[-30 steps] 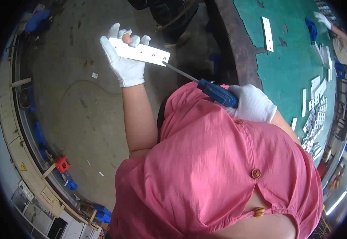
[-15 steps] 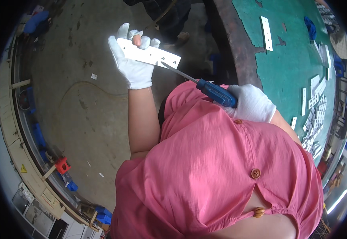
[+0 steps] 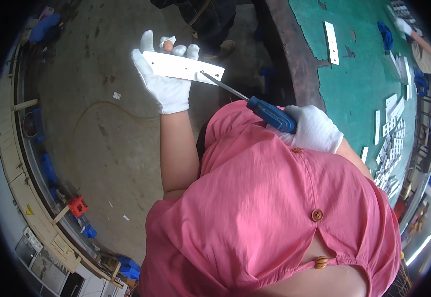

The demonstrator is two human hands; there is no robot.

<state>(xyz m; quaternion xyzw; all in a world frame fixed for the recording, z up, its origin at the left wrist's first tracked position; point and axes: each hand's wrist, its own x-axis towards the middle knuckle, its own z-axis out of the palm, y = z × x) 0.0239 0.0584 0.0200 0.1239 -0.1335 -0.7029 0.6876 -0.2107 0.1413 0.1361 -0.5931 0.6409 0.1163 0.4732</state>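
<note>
In a white glove with one bare fingertip, my left hand [image 3: 168, 91] supports a flat white plate [image 3: 176, 66] with several small holes. The thumb lies at the plate's left end and the fingers rise behind its far edge. My gloved right hand [image 3: 317, 129] is wrapped round the blue handle of a screwdriver-like hand tool [image 3: 272, 115]. Its thin metal shaft points up and left, and the tip meets the plate at a hole toward the right end. The exact shape of the tip is too small to make out.
On my right stands a table with a worn green top [image 3: 344, 89]. A single white plate [image 3: 331, 43] lies there, with a heap of perforated plates [image 3: 391, 143] farther right. A blue cloth [image 3: 385, 34] is near another person's gloved hand [image 3: 404, 26]. Someone in dark clothes [image 3: 208, 22] is ahead.
The tool's tip has shifted slightly up, from the plate's near edge to a hole. My left fingers have spread a little and the plate has tilted slightly. Another person's gloved hand has appeared at far right.
</note>
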